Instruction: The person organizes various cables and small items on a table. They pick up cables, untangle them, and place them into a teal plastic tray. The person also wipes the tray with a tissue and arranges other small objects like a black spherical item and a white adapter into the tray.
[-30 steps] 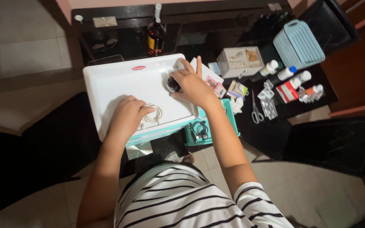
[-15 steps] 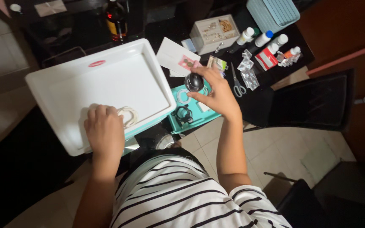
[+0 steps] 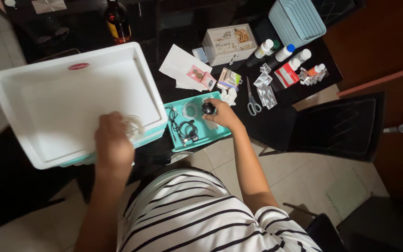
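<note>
The right hand (image 3: 222, 116) has carried the small dark round object (image 3: 208, 108) out of the white tray (image 3: 33, 93) and down into the teal tray (image 3: 220, 133) just right of it, fingers closed on it. Being round, it shows no long axis. The left hand (image 3: 113, 144) is curled over a white coiled cable (image 3: 134, 125) in the white tray.

Large tray (image 3: 47, 79) on the worktop's (image 3: 281, 121) left, small tray (image 3: 211, 133) just right of it holding cables (image 3: 185, 128), scissors (image 3: 253, 105) further right, jewellery box (image 3: 227, 44) behind, basket (image 3: 297, 21) and bottles (image 3: 281, 51) far right, tall bottle (image 3: 116, 21) behind the large tray.
</note>
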